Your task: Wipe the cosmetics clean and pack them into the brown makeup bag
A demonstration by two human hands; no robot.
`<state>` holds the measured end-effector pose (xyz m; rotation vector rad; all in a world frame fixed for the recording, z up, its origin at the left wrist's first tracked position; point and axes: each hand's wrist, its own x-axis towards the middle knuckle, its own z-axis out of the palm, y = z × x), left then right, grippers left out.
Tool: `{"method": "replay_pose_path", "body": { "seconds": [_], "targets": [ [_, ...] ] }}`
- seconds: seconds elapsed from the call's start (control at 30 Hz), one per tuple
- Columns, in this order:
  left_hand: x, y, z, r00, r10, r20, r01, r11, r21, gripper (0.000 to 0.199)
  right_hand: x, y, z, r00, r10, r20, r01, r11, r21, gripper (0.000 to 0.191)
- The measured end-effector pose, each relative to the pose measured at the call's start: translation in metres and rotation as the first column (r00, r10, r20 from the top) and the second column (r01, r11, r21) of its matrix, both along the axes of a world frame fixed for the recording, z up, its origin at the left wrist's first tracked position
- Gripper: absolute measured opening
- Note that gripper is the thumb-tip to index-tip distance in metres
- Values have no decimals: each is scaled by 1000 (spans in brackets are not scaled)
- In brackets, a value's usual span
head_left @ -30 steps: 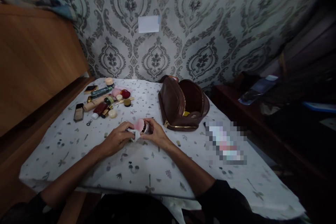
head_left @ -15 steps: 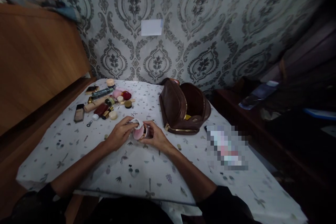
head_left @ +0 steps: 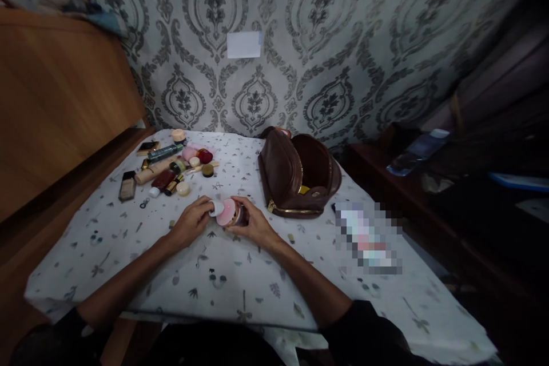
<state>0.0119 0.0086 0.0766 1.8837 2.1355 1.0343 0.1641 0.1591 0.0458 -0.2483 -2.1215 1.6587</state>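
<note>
Left grip (head_left: 191, 223) pinches a white cloth-like piece (head_left: 217, 208) between thumb and fingers, while the right grip (head_left: 255, 223) is wrapped around a pink-lidded jar (head_left: 226, 214), whose lid faces the left grip; the white piece sits right at the lid's edge, though contact is hard to tell. Beyond both grips rises a patterned wall (head_left: 278, 6), and below them spreads the desk (head_left: 180, 280) under a white printed cover. Well to the left of the left grip stands a wooden cabinet (head_left: 55, 74). Ahead and to the right of the right grip, a brown bag (head_left: 278, 168) gapes wide, its gold zip undone and something yellow low inside. Nearer, on the right grip's outer side, lies a pixelated item (head_left: 364, 237), its details hidden. Farther right, past the desk, a clear bottle (head_left: 416, 154) rests on its side. Ahead and left of the left grip, cosmetics lie clustered: a beige tube (head_left: 152, 172), a black-capped bottle (head_left: 127, 187), a dark red tube (head_left: 163, 180), a round cream pot (head_left: 183, 188) and, smallest, dark rings (head_left: 144, 202).
</note>
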Motion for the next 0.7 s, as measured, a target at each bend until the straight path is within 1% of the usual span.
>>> {"method": "replay_pose_path", "body": {
  "seconds": [0.1, 0.2, 0.3, 0.4, 0.43, 0.5, 0.57, 0.63, 0.7],
  "targets": [
    [2, 2, -5, 998, 33, 44, -35, 999, 26, 14, 1, -3, 1, 998, -64, -16, 65, 992, 110, 76],
    [3, 2, -10, 996, 55, 75, -60, 996, 69, 10, 2, -6, 2, 992, -115, -44, 123, 964, 237, 77],
    [1, 0, -16, 994, 69, 79, -77, 992, 102, 11, 4, -10, 5, 993, -106, -60, 119, 944, 309, 76],
    [-6, 1, -27, 997, 60, 40, -64, 990, 129, 16, 9, -11, 12, 995, -91, -38, 99, 928, 360, 84],
    [-9, 1, -31, 998, 66, 24, -68, 988, 137, 19, 13, -11, 16, 995, -91, -46, 101, 930, 353, 83],
    [-16, 2, -40, 997, 78, -15, -74, 977, 202, 25, 22, -10, 30, 988, -114, -107, 142, 940, 309, 76],
    [-21, 4, -48, 993, 106, -53, -91, 969, 230, 33, 34, -6, 51, 963, -183, -197, 227, 946, 232, 66],
    [-25, 4, -53, 988, 129, -84, -104, 962, 252, 38, 48, 3, 77, 934, -264, -242, 295, 950, 102, 57],
    [-27, 4, -55, 986, 129, -109, -95, 956, 276, 39, 59, 19, 105, 916, -311, -252, 307, 950, -58, 52]
  ]
}}
